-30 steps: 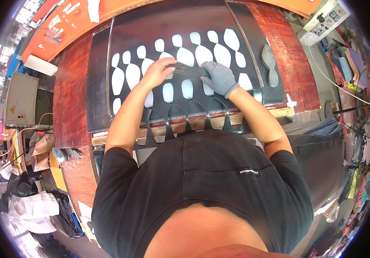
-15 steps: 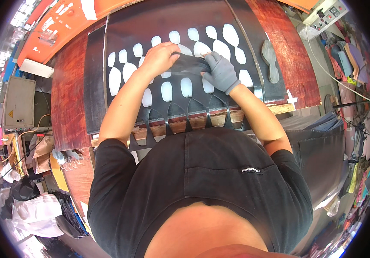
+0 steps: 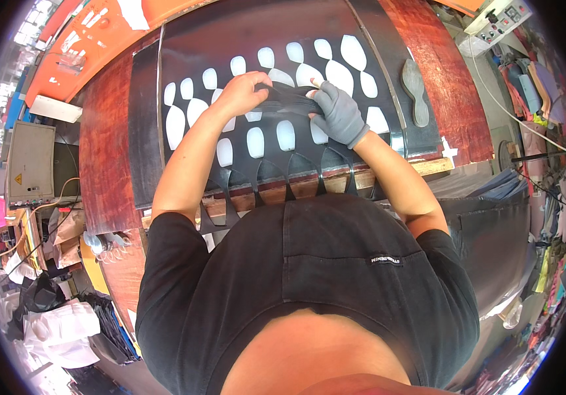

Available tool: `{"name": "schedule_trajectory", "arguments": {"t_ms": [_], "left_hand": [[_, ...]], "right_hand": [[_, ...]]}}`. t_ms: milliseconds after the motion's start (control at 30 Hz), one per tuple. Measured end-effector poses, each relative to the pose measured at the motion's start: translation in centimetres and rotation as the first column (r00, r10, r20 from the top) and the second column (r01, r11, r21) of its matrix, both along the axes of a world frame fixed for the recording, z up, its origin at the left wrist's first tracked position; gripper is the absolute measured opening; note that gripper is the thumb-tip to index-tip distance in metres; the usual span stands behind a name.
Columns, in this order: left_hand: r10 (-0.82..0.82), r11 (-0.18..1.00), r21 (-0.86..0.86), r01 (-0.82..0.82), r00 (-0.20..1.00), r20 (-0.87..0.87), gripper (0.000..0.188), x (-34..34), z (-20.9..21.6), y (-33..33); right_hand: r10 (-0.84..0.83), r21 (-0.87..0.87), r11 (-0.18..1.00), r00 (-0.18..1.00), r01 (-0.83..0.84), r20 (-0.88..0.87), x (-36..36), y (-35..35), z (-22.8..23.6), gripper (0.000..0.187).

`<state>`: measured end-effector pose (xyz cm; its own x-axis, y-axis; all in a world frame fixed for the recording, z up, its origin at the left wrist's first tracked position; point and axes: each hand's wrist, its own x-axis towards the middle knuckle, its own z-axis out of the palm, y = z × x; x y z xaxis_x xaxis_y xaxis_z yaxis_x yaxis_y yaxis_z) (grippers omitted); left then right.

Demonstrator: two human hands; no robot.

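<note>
Left hand (image 3: 242,94) and gloved right hand (image 3: 341,117) grasping a black piece (image 3: 289,103) over the sheet (image 3: 246,31).
Fingers pinch its left and right ends. Piece and hands obscure several white openings (image 3: 285,136). Right, a sole (image 3: 415,92); far left, an orange machine (image 3: 89,41), cut off. The piece's outline blurs; near strips (image 3: 257,192) disappear behind the shirt (image 3: 335,250).

A yellow triangular warning sign (image 3: 18,178) stands on the grey box (image 3: 36,148); a small label (image 3: 387,261) (pale lettering on dark ground) stands on the black shirt (image 3: 230,289).
</note>
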<state>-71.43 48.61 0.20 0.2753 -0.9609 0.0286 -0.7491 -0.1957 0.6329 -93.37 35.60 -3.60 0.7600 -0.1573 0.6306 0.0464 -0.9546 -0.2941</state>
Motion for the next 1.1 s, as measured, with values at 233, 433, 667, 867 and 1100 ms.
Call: {"name": "schedule_trajectory", "arguments": {"t_ms": [233,433,667,867,1100], "left_hand": [[-0.045,0.969,0.243,0.046,0.999,-0.011,0.023,0.8,-0.4,-0.1],[0.02,0.983,0.164,-0.078,0.945,0.327,0.051,-0.9,-0.5,0.4],[-0.185,0.981,0.048,0.187,0.844,0.503,0.084,-4.1,-2.0,-0.1],[-0.237,0.971,0.088,0.221,0.865,0.443,0.046,-3.6,-3.0,-0.9],[-0.2,0.962,-0.04,0.271,0.794,0.574,0.055,-3.6,-3.8,-1.3]], "right_hand": [[-0.01,-0.007,1.0,0.999,0.01,-0.053,0.1,-0.1,0.1,0.047],[0.003,0.006,1.0,0.998,-0.003,-0.056,0.1,0.0,0.1,0.054],[0.136,-0.033,0.99,0.988,-0.139,-0.066,0.9,0.4,0.3,0.057],[-0.151,0.252,0.95,0.977,0.185,-0.15,-1.7,-0.2,0.0,0.058],[-0.149,0.239,0.953,0.976,0.185,-0.161,-1.5,0.6,-2.6,0.052]]}}
